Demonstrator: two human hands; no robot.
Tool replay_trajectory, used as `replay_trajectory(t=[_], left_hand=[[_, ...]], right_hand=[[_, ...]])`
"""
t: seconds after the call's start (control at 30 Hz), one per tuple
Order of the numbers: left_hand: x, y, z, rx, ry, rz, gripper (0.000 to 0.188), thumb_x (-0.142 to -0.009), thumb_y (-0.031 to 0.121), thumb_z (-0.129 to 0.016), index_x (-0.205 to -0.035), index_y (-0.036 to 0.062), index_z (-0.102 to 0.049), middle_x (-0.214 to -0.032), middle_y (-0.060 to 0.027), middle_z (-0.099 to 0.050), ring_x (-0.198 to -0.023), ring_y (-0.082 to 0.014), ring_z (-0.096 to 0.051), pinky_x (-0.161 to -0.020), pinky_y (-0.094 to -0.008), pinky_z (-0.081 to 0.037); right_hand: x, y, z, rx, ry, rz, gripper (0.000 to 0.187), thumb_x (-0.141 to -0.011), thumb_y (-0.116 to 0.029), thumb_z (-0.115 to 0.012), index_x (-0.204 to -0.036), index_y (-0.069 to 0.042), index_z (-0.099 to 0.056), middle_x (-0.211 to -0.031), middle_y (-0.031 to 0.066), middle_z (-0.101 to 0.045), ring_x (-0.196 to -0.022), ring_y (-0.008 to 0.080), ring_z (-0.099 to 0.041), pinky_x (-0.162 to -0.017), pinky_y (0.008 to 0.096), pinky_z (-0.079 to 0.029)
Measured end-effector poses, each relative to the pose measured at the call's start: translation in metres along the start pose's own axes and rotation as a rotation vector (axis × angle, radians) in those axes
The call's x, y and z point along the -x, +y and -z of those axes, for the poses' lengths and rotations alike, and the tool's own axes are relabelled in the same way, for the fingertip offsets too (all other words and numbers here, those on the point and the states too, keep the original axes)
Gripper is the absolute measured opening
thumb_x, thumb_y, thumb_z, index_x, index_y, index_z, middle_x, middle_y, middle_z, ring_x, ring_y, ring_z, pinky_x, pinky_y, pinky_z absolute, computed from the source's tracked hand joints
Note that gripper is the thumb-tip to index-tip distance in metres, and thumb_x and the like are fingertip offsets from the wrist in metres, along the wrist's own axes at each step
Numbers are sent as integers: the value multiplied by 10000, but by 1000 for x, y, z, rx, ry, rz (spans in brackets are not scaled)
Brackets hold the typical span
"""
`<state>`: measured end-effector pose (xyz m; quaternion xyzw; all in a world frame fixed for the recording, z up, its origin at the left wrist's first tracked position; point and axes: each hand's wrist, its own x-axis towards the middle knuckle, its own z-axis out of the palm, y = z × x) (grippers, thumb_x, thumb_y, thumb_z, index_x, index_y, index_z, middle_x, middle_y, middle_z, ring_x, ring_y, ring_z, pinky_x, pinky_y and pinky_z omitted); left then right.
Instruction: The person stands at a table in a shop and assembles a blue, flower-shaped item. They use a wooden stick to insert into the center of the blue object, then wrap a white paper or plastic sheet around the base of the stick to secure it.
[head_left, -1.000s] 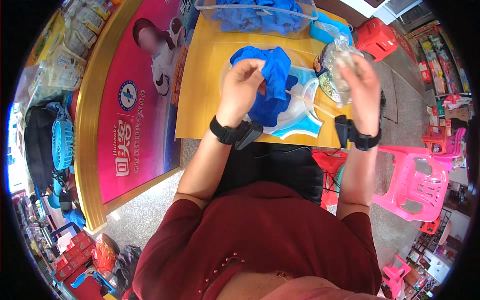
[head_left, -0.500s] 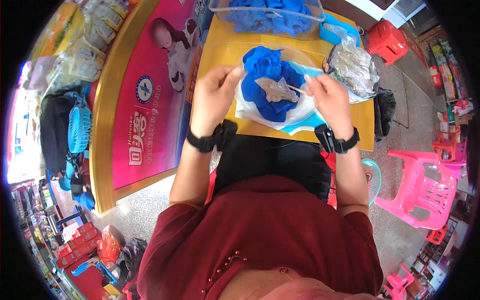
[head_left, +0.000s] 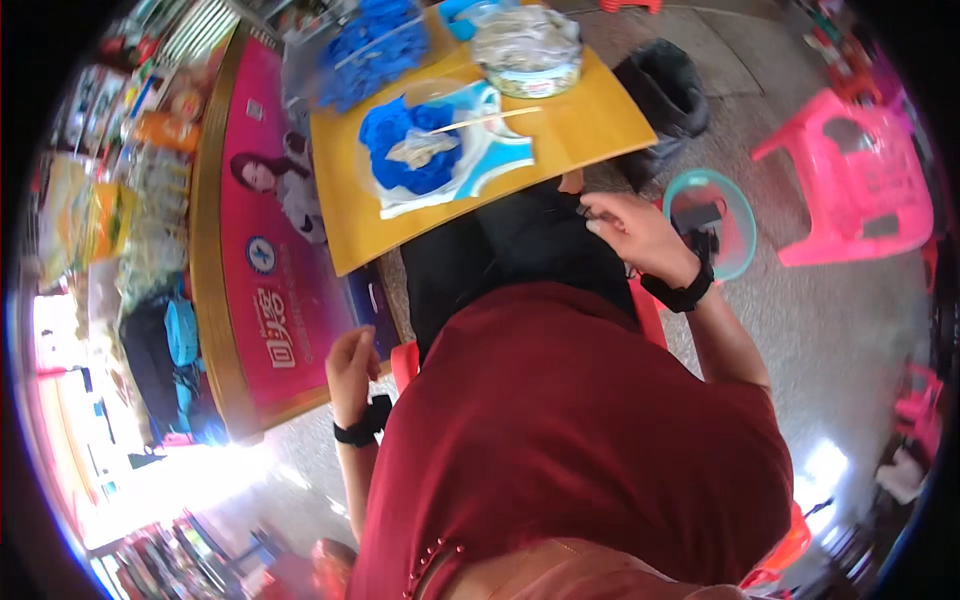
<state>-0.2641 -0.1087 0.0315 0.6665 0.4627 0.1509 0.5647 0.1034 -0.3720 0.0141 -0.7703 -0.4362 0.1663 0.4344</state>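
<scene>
My left hand [head_left: 353,370] hangs low at my side by a red seat edge [head_left: 404,368]. Its fingers curl loosely, and I see nothing held. Over the black trousers [head_left: 510,245], just off the table's front edge, my right hand [head_left: 635,232] has its fingers drawn in. Whatever lies at its fingertips is too small and dark to make out. On the yellow table [head_left: 585,125] sits a bundle of bright blue ruffled material [head_left: 385,130] with a crumpled beige piece [head_left: 420,150] on top. A thin wooden stick [head_left: 490,120] rests across it. A white-and-blue sheet [head_left: 510,152] lies underneath.
A clear bin of blue pieces [head_left: 375,55] and a tub topped with crumpled plastic [head_left: 527,55] stand at the back. Right of the table are a black-lined bin [head_left: 660,90], a teal basket [head_left: 735,225] and a pink chair [head_left: 860,190]. A pink panelled counter [head_left: 270,290] flanks the left.
Both hands have left the blue bundle, the left dropping to my side and the right to my lap. The stick lies free on the bundle. The whole view has swung round.
</scene>
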Motion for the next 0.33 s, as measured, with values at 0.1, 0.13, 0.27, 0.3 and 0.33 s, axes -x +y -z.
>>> replay_trajectory(t=[0.1, 0.13, 0.27, 0.3, 0.33], left_hand=[[8, -19, -9, 11, -86, 7, 202, -956, 197, -602, -1044, 20, -644, -688, -3, -591, -544, -54, -514, -477, -206, -394], [9, -26, -15, -13, -111, 17, 214, -952, 203, -609, -1058, 20, -644, -713, -13, -608, -580, -59, -537, -517, -212, -421], [11, -45, -45, -376, -164, 10, 269, -927, 231, -650, -1112, 35, -647, -818, -42, -668, -741, -97, -616, -686, -241, -496], [12, -52, -48, -372, -128, 36, 280, -911, 240, -671, -1120, 54, -652, -859, -51, -684, -787, -114, -634, -726, -244, -503], [9, -62, -50, -367, -91, 61, 294, -895, 248, -693, -1128, 72, -657, -900, -60, -701, -834, -132, -653, -766, -248, -510]], right_hand=[[45, 27, -2, 99, -61, -25, 301, -854, -188, -657, -1130, -71, -628, -949, 146, -653, -807, 291, -647, -714, 378, -512], [60, 34, -6, 177, -62, -86, 290, -857, -213, -642, -1106, -64, -633, -890, 142, -650, -807, 300, -643, -720, 395, -510], [94, 61, -12, 146, -48, -109, 310, -872, -199, -649, -1142, -49, -622, -934, 142, -643, -900, 264, -628, -786, 354, -500], [98, 56, -10, 109, -84, -195, 319, -877, -204, -646, -1157, -54, -622, -1027, 149, -645, -985, 271, -621, -821, 340, -495], [102, 48, -5, 71, -121, -280, 328, -881, -208, -643, -1173, -58, -622, -1120, 157, -648, -1070, 278, -614, -857, 327, -490]])
